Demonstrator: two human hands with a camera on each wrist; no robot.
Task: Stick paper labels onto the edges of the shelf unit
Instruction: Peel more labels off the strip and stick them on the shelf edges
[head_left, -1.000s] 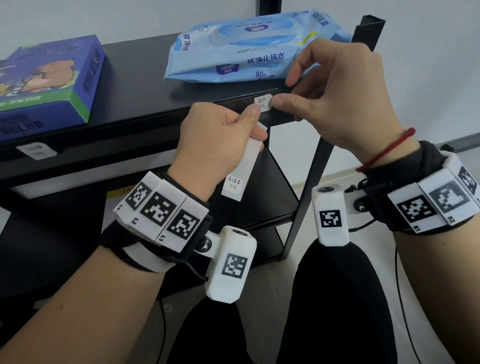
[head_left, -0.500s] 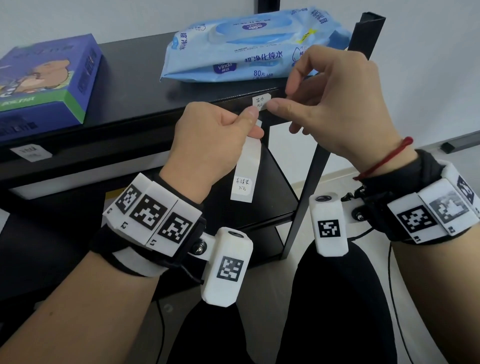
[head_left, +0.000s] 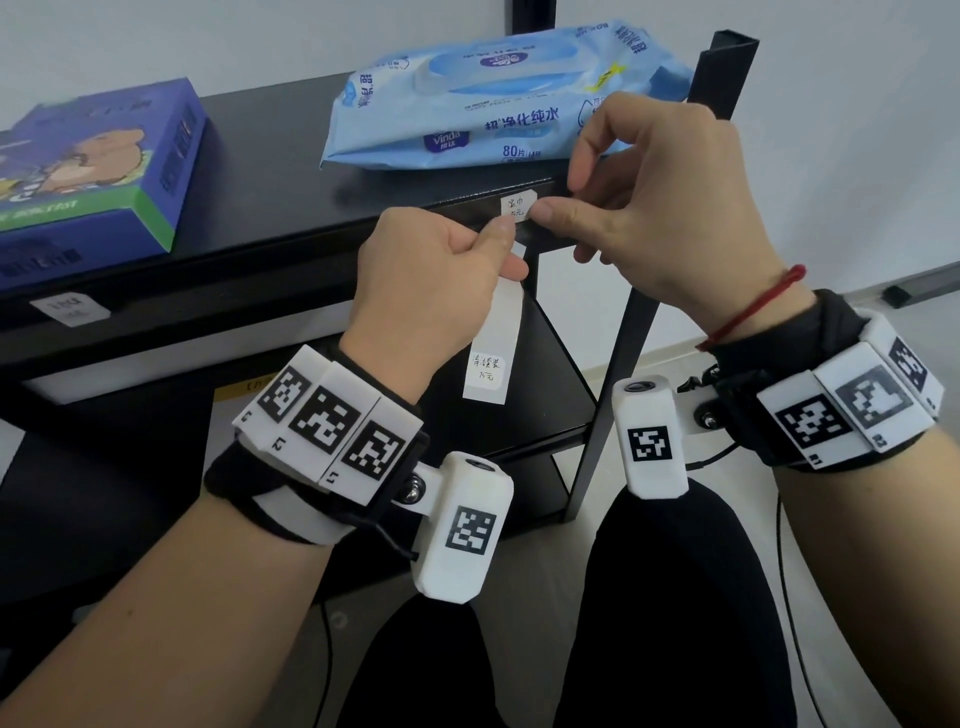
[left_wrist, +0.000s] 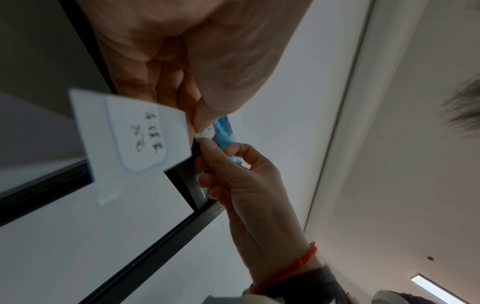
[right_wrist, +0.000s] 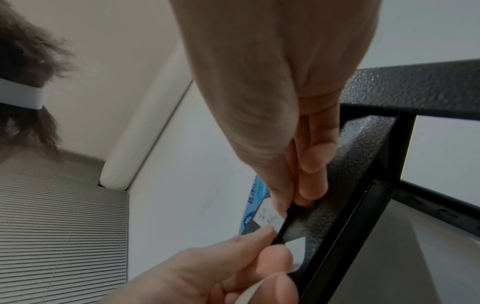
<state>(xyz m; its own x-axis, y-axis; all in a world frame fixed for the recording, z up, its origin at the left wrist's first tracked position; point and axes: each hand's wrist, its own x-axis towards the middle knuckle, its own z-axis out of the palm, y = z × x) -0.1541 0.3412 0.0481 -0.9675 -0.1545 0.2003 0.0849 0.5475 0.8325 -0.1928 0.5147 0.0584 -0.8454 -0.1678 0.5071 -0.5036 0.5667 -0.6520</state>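
Note:
A small handwritten paper label (head_left: 517, 207) lies against the front edge of the black top shelf (head_left: 291, 228). My right hand (head_left: 566, 208) pinches it there: the thumb presses its right end, other fingers curl behind the shelf lip, and the index finger is lifted. The right wrist view shows that label (right_wrist: 267, 218) on the rim. My left hand (head_left: 506, 244) grips a white backing strip (head_left: 493, 348) that hangs down with another written label low on it. Its index fingertip touches the first label's lower left corner. The strip (left_wrist: 130, 139) fills the left wrist view.
A blue wet-wipes pack (head_left: 498, 104) lies on the top shelf just behind the label, and a blue box (head_left: 88, 166) sits at the left. Another label (head_left: 70, 310) is stuck on the shelf edge far left. A black upright post (head_left: 722, 78) stands right of my hand.
The backing strip has swung from a tilt to hanging almost straight down. My left index fingertip has come up to the label's corner. The right thumb stays on the label.

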